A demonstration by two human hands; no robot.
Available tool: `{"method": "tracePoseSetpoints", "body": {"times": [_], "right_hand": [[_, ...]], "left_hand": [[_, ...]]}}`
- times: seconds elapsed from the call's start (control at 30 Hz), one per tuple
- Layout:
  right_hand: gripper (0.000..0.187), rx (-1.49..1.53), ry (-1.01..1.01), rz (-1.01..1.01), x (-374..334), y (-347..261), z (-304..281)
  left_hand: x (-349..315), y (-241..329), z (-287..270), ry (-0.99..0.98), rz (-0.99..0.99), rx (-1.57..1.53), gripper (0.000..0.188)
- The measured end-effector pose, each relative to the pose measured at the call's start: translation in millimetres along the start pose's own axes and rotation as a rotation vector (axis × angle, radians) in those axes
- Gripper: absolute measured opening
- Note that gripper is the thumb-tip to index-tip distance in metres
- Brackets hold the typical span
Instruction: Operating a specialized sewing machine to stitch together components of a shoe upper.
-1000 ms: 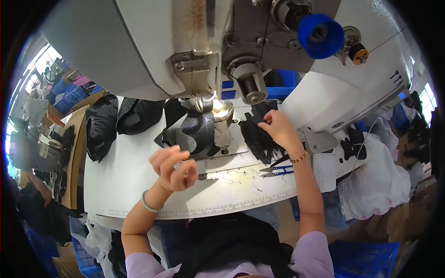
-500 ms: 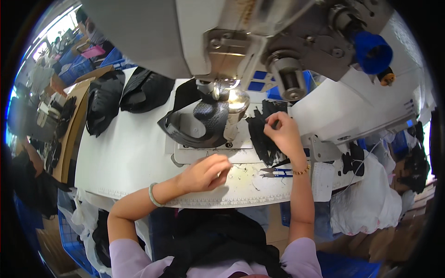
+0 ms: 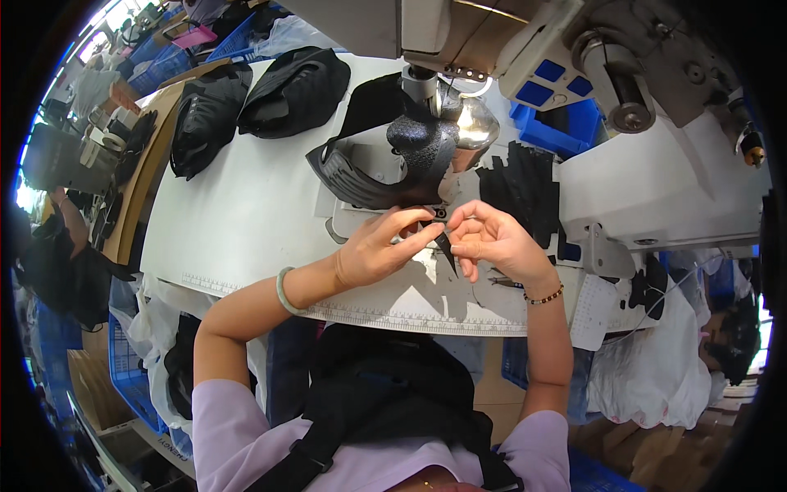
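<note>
A small black strip (image 3: 447, 249) hangs between my two hands in front of the sewing machine. My left hand (image 3: 379, 248) pinches its upper end between thumb and fingers. From the right, my right hand (image 3: 500, 246) meets it with curled fingers, the fingertips almost touching those of my left; its exact hold is partly hidden. Just beyond, a black shoe upper (image 3: 373, 195) with an open curved collar sits under the machine head, its textured part by the post. A pile of black strips (image 3: 525, 193) lies right of it.
Two more black shoe uppers (image 3: 293, 92) rest at the table's back left. The machine head (image 3: 508, 41) overhangs the far side. A blue bin (image 3: 566, 127) stands behind the strips. Scissors (image 3: 507, 282) lie partly hidden by my right wrist. White plastic bags (image 3: 652, 353) hang at the right.
My right hand has come left from the strip pile with a black strip. My left hand has moved up and right to meet it. The view has shifted.
</note>
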State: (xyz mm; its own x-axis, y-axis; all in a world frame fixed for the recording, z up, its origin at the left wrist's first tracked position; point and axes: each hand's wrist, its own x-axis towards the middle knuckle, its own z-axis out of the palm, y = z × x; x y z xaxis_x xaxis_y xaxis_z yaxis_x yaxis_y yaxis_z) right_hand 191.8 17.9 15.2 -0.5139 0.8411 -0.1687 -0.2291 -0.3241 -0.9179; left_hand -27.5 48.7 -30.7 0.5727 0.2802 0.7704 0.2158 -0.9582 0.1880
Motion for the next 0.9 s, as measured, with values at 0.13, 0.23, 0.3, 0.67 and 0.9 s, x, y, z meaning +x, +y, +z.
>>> {"method": "tracePoseSetpoints", "body": {"times": [0.13, 0.23, 0.3, 0.67, 0.9], "right_hand": [[0.010, -0.067, -0.077, 0.069, 2, 6, 0], [0.010, -0.113, -0.024, -0.008, 2, 9, 5], [0.009, -0.134, 0.029, -0.081, 3, 14, 11], [0.009, -0.413, 0.232, -0.481, 11, 34, 19], [0.014, -0.340, 0.200, -0.432, 9, 32, 22]], "left_hand": [[-2, 2, -3, 0.001, -0.024, -0.004, 0.045], [4, 7, -4, 0.037, -0.116, -0.046, 0.040], [6, 10, -2, 0.065, -0.189, -0.084, 0.036], [7, 14, 3, 0.097, -0.617, -0.532, 0.023], [8, 11, 0, 0.091, -0.511, -0.374, 0.021]]}}
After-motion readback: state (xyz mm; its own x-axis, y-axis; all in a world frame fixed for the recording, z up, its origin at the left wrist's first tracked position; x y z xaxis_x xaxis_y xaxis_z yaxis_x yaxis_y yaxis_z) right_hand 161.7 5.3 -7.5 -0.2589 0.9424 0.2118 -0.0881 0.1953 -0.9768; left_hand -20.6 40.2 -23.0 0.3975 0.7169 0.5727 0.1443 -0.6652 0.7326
